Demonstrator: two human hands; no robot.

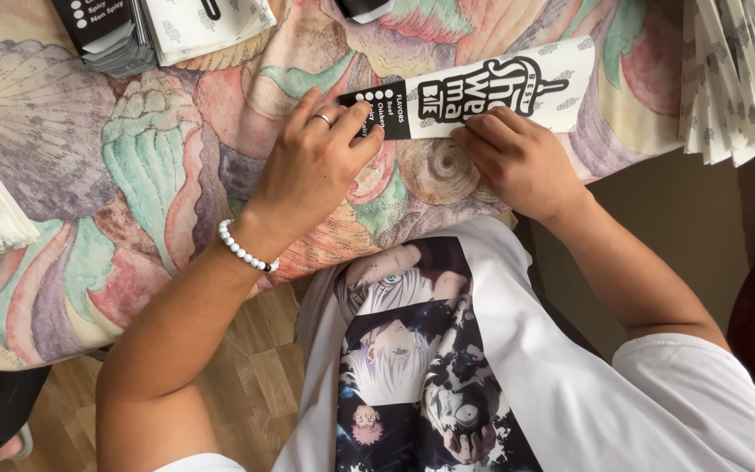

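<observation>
I see a shell-patterned cloth [133,157]; on it my left hand [312,166] and right hand [517,162] press flat, fingers together, gripping nothing, on a printed paper sleeve [482,92], hiding its lower edge.

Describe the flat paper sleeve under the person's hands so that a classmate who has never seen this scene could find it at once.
Start at the seashell-patterned cloth covering the table. Near its front edge, the left hand and the right hand press on a long white paper sleeve with one black end. Unlike the stacked sleeves at the edges, it lies alone and flat.
</observation>
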